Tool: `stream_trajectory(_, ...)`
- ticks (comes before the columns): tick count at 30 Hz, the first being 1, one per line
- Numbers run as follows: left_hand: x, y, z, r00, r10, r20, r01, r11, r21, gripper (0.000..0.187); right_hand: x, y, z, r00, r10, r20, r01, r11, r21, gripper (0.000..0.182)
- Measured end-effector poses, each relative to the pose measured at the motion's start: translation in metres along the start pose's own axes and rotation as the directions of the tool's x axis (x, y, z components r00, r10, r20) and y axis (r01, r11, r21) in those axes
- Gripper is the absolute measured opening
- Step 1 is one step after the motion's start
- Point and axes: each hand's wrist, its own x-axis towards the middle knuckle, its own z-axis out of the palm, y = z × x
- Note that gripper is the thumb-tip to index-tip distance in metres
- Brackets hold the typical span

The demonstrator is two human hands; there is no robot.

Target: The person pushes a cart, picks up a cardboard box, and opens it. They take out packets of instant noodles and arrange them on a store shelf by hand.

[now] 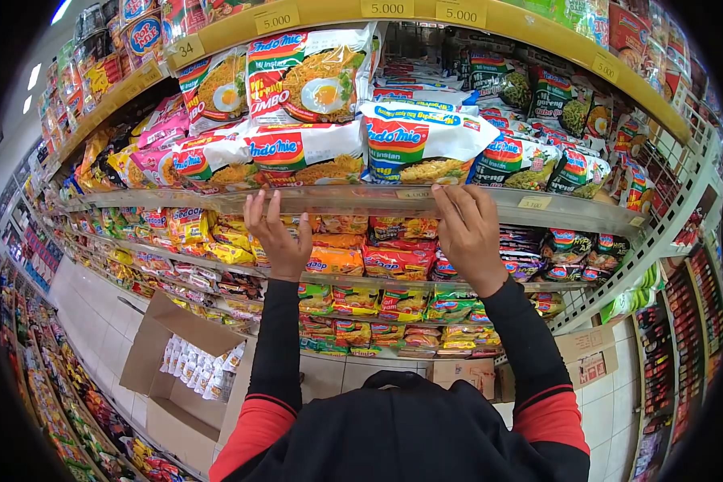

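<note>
My left hand (281, 241) is raised at the shelf's front edge (337, 198), fingers apart and nothing in it. Its fingertips overlap the edge below a red-and-white Indomie noodle packet (305, 153). Farther right, my right hand (470, 237) has its fingers stretched out, with the fingertips at the same edge beside a yellow price label (414, 194). It holds nothing that I can see. Just above it a white-and-blue Indomie packet (422, 145) leans at the front of the shelf. A large Jumbo noodle packet (309, 76) stands upright behind the lower packets.
Lower shelves hold rows of noodle packets, including a red one (398, 263). An open cardboard box (197, 365) with white packets inside stands on the floor at left. Other cardboard (586, 353) lies at right, near a white wire rack side (659, 189).
</note>
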Motion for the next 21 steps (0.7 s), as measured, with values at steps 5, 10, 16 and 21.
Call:
stream_trajectory(5, -0.002, -0.006, -0.001, 0.998, 0.045, 0.037, -0.047, 0.998, 0.037, 0.056, 0.003, -0.002, -0.005, 0.999, 0.02, 0.041, -0.023, 0.998, 0.065, 0.04)
stream_trajectory(10, -0.002, -0.007, 0.0, 0.999, 0.006, 0.036, -0.007, 0.999, 0.034, 0.054, 0.017, -0.006, -0.006, 0.993, 0.073, 0.094, -0.079, 0.995, 0.061, 0.032)
stream_trajectory(16, -0.001, -0.004, -0.01, 0.995, -0.026, 0.098, 0.02, 0.998, 0.055, 0.056, 0.026, -0.011, -0.009, 0.986, 0.085, 0.145, -0.085, 0.996, -0.005, 0.021)
stream_trajectory(21, 0.002, -0.002, -0.021, 0.986, -0.017, 0.163, 0.005, 0.997, 0.073, 0.063, 0.027, -0.015, -0.009, 0.985, 0.084, 0.15, -0.078, 0.996, -0.048, 0.018)
